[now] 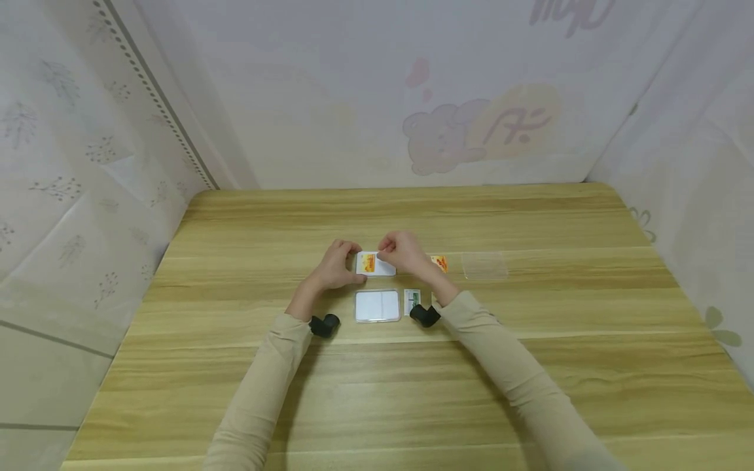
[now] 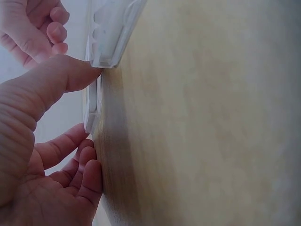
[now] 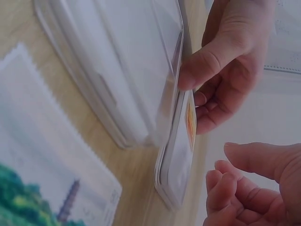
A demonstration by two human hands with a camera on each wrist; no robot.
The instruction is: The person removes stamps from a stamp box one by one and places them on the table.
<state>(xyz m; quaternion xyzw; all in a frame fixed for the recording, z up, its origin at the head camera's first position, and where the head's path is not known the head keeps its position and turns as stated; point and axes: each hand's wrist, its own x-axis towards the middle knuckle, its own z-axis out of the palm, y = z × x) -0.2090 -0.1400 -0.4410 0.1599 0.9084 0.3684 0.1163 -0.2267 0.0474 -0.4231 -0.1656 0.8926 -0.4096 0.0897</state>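
A flat case with a white insert [image 1: 387, 269] lies at the back, an orange-and-yellow stamp [image 1: 368, 263] on its left half. My left hand [image 1: 337, 267] grips the case across its left end, thumb on the near edge and fingers at the far edge. Over the case's far right part is my right hand [image 1: 405, 252], fingers loosely curled. The right wrist view shows the right thumb [image 3: 263, 157] apart from the fingertips, with nothing visible between them. Nearer me lies a second clear case with a white insert [image 1: 377, 306].
A green landscape stamp with a pagoda [image 3: 70, 188] lies right of the near case. Another orange stamp [image 1: 440, 263] is partly hidden by my right wrist. Farther right, a clear plastic lid [image 1: 485, 265] lies on the wooden table [image 1: 377, 399]. Printed curtains surround the table.
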